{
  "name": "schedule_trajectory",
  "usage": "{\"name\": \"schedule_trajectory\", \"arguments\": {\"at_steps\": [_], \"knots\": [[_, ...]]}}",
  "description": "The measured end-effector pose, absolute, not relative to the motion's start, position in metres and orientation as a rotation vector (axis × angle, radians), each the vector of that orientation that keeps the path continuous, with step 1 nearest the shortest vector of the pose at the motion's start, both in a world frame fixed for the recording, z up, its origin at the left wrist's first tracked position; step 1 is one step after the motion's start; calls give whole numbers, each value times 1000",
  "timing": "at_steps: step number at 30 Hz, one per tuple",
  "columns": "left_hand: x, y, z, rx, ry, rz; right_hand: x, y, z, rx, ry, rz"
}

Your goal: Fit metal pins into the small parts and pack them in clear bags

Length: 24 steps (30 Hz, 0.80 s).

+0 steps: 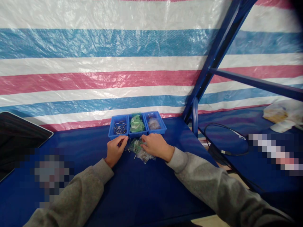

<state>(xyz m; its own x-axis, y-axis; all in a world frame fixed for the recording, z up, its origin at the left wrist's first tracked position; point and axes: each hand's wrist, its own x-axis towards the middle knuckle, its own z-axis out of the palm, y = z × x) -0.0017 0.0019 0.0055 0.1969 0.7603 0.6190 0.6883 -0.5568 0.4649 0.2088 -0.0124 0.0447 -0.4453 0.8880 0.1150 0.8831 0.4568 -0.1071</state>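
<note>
Three blue bins stand side by side near the back of the blue table. Thin metal pieces [120, 128] lie in the left bin [113, 136], green packets [137, 123] fill the middle bin [138, 134], and clear bags [153, 123] are in the right bin [158, 131]. In front of them is a pile of small clear and green bags [143, 154] with metal pieces. My left hand [115, 149] is closed in a pinch left of the pile; what it holds is too small to make out. My right hand [155, 145] reaches over the pile's right side, fingers curled at the bags, its grip partly hidden.
A dark screen [19, 142] stands at the left edge of the table [132, 195]. A blue metal frame [201, 88] rises at the right, with a black cable [227, 154] and plastic bags [284, 115] beyond it. Striped sheeting [106, 72] hangs behind.
</note>
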Motion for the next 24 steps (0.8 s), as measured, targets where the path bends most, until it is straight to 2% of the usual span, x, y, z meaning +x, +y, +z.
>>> {"name": "schedule_trajectory", "arguments": {"at_steps": [7,24], "knots": [[0,3,7,2382,1449,1238,220,-19,53,-1527,-2839,147],[1,2,6,2411,1423,1200,205,-20,51,-1625,-2693,131]]}}
